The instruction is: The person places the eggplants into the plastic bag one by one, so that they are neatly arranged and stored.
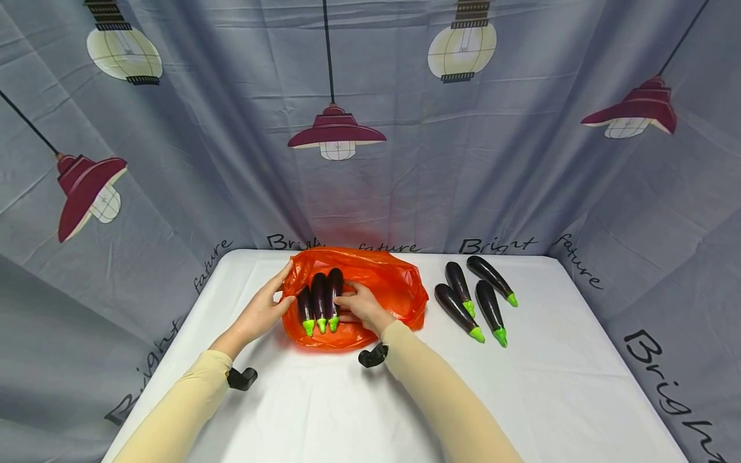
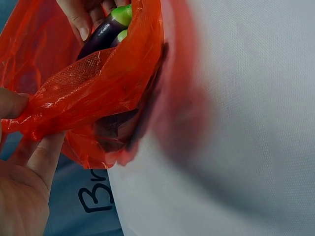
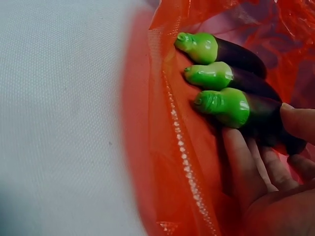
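Observation:
An orange-red plastic bag (image 1: 399, 289) lies with its mouth spread wide on the white table. Three dark purple eggplants with green caps lie side by side in its left part. My left hand (image 1: 262, 315) pinches the bag's left rim between thumb and fingers; the left wrist view shows the gathered film (image 2: 37, 125) there. Inside the bag, my right hand (image 1: 366, 308) grips the rightmost eggplant (image 1: 334, 292). In the right wrist view the thumb (image 3: 298, 120) lies over that eggplant's body, with the other fingers along its side and under it. Its green cap (image 3: 229, 107) points toward the table's front.
Several more eggplants lie loose on the table right of the bag, among them a front one (image 1: 457, 310) and a back one (image 1: 491, 278). The white table (image 1: 324, 411) ends at a grey-blue curtain (image 1: 393, 193) printed with lamps. Black mounts sit at both wrists.

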Available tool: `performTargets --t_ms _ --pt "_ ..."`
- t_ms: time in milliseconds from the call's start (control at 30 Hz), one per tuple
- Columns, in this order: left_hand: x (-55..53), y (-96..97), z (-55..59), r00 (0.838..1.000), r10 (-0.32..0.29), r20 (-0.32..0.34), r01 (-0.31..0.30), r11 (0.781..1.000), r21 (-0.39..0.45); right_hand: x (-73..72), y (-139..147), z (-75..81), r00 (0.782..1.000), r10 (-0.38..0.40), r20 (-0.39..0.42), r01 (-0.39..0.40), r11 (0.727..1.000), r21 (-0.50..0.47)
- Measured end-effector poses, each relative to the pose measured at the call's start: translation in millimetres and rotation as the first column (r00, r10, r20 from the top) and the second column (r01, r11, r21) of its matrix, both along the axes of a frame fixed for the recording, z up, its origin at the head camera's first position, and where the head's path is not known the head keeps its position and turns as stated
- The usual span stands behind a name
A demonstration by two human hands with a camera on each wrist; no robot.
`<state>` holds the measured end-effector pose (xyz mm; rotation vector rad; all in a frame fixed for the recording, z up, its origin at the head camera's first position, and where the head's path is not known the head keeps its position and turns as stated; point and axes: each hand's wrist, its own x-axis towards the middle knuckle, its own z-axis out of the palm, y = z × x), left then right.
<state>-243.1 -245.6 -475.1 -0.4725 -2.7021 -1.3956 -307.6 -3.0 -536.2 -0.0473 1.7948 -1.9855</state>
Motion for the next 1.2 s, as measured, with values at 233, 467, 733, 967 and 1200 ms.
performTargets --t_ms 233,467,733,967,1200 --pt "-0.9 -2.1 2.8 1.0 -0.009 0.014 0.009 1.0 0.006 -0.4 7 6.5 0.999 0.017 -0.03 -0.015 0.998 0.056" --pt "-0.4 -2.1 3.4 1.0 -0.022 0.016 0.022 1.0 0.023 -1.5 16 8.1 0.999 0.025 -0.028 -0.024 1.0 0.014" --pt "-1.5 -1.8 2.8 1.0 -0.015 0.017 0.014 1.0 0.014 0.7 27 15.7 0.997 0.054 -0.06 -0.054 0.998 0.014" --pt "0.5 -0.8 2.7 1.0 -0.016 0.004 0.016 1.0 0.002 5.5 34 23.5 0.992 0.091 -0.09 -0.087 0.995 0.044" --pt "2.9 -3.2 1.2 1.0 -0.01 0.009 0.01 1.0 -0.007 12.1 39 30.0 0.979 0.15 -0.136 -0.142 0.988 0.065"
